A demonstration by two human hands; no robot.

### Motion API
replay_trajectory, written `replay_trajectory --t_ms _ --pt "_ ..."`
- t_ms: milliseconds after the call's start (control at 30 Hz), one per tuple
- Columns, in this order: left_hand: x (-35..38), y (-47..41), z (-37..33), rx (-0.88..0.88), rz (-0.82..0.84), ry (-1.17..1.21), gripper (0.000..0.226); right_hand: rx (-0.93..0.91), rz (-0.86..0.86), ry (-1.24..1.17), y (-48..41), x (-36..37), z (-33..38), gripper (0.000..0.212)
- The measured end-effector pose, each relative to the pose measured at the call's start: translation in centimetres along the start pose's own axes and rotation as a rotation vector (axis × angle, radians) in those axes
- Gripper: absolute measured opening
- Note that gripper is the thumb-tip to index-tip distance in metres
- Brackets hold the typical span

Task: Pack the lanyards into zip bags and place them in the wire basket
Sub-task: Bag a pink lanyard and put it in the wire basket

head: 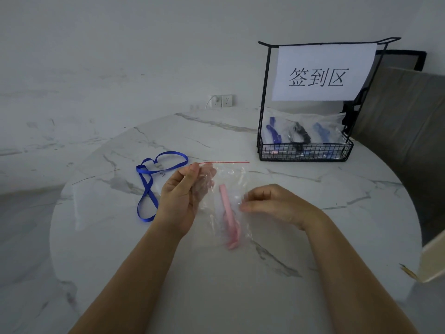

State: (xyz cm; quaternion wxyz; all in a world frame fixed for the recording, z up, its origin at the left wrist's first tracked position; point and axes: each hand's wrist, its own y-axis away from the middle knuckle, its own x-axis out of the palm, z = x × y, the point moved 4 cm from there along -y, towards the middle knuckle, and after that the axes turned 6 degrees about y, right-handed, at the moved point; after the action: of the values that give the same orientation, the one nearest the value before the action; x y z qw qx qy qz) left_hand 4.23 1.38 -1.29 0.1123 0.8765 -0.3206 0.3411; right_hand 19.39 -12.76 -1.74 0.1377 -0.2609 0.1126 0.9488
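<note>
A clear zip bag with a red zip line hangs above the round marble table. A folded pink lanyard lies inside the bag. My left hand grips the bag's upper left corner, fingers partly inside the plastic. My right hand pinches the bag's right edge. A blue lanyard lies loose on the table to the left of my left hand. The black wire basket stands at the back right and holds several bagged lanyards.
A white paper sign hangs on the basket's tall frame. Another flat clear bag lies on the table under the blue lanyard. A chair back stands at the right. A cardboard edge pokes in at the lower right.
</note>
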Motion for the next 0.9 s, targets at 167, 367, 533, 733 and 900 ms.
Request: replay_trajectory --t_ms 167,367,533,733,900 --pt "-0.2 -0.4 0.0 0.026 -0.075 -0.083 0.029 -0.031 -0.180 -0.213 -0.3 -1.0 -0.1 0.009" --pt "2.2 -1.0 2.1 0.099 -0.054 -0.747 0.016 0.065 -0.551 -0.507 0.7 -4.3 -1.8 0.010" --pt "5.2 -2.3 5.6 0.232 0.103 -1.176 0.025 0.250 -0.680 -0.732 2.4 -7.5 -4.0 0.012" --pt "7.7 -4.6 9.1 0.307 0.264 -1.519 0.042 0.249 -0.835 -0.688 2.7 -12.1 -5.4 0.010" --pt "10.0 -6.6 10.8 0.397 0.313 -1.834 0.066 0.209 -0.906 -0.565 0.8 -17.2 -6.7 0.043"
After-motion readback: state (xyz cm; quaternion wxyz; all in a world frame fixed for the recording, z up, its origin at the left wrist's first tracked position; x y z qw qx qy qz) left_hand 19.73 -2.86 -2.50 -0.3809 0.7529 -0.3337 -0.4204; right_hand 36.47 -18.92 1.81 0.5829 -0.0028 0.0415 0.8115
